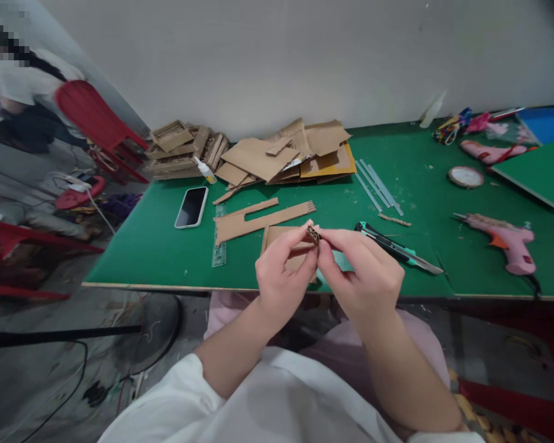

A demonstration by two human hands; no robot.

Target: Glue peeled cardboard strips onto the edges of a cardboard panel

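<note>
Between the fingertips of my left hand (284, 277) and my right hand (364, 271) is a small strip of corrugated cardboard (313, 235), its wavy edge facing me. Both hands pinch it just above the table's front edge. Partly hidden behind my left hand lies a shallow cardboard tray (277, 234). To the left, a notched cardboard piece (263, 220) rests across a clear ruler (219, 252). A box cutter (399, 249) with its blade out lies beyond my right hand.
A pink glue gun (503, 237), tape roll (466, 177) and glue sticks (376, 184) lie on the right. Cardboard sheets (258, 159), stacked cardboard pieces (184, 147), a glue bottle (205, 170) and a phone (191, 207) are at back left. A person (28, 92) is far left.
</note>
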